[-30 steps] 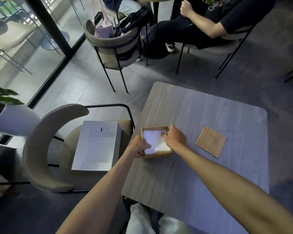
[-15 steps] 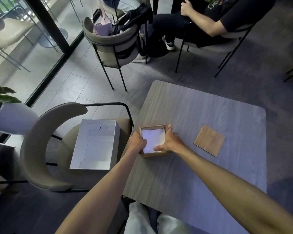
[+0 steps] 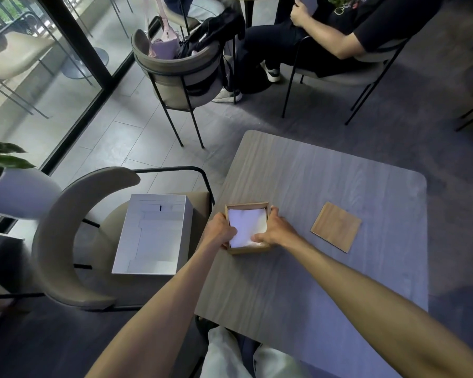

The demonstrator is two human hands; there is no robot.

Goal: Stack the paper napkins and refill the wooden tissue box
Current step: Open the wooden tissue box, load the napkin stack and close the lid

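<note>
Grey wood-grain table (image 3: 339, 186) is filling the right half of what I am seeing, with grey floor and pale tiles lying beyond it. I am sitting at its near edge with both arms reaching forward. The wooden tissue box (image 3: 247, 251) is sitting open-topped close to the table's left edge, and a stack of white paper napkins (image 3: 247, 226) is lying inside it, filling it from wall to wall.

I am gripping the box's left wall with my left hand (image 3: 219, 233), fingers curling over the rim so the tips are touching the napkins. My right hand (image 3: 277, 232) is holding the right wall, fingers reaching over its far corner while the thumb is pressing down on the napkins at the near right corner.

The square wooden lid (image 3: 336, 226) is lying flat on the table to the right of the box, apart from it. Just left of the table, a white cardboard box (image 3: 153, 236) is resting open on the seat of a curved-back chair (image 3: 60, 241). Farther off, a person (image 3: 339, 31) in a black shirt is sitting on another chair.
</note>
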